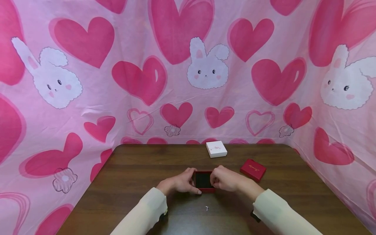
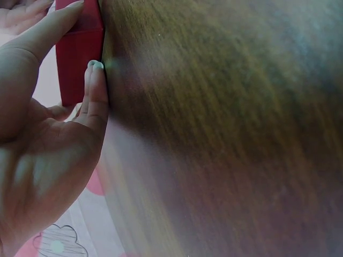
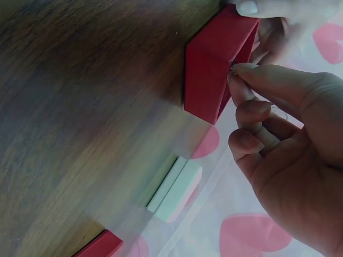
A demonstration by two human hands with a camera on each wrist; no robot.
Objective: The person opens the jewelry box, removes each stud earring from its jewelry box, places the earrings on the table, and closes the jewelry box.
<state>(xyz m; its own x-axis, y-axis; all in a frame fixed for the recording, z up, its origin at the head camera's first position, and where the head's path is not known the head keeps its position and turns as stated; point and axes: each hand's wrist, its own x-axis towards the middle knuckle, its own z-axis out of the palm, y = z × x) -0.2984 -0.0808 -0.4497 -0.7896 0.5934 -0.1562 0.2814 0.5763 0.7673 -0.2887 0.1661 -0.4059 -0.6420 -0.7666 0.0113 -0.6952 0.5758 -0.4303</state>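
Observation:
An open red jewelry box (image 1: 208, 190) with a black insert (image 1: 202, 180) sits on the table between both hands. My left hand (image 1: 183, 181) holds its left side, the thumb on the near corner and fingers along the end wall, as the left wrist view shows with the red box (image 2: 80, 59). My right hand (image 1: 226, 179) reaches over the right end of the box. There, thumb and forefinger (image 3: 257, 75) pinch something tiny at the rim, mostly hidden by the fingertips. Nearer to me lies a small silver piece (image 1: 207, 208), like an earring stud.
A red lid (image 1: 253, 169) with gold script lies right of the box. Farther back stands a white box (image 1: 216, 149). The brown wooden table (image 1: 141, 163) is bordered by a pink heart-patterned cloth (image 1: 182, 91) on the far and side edges.

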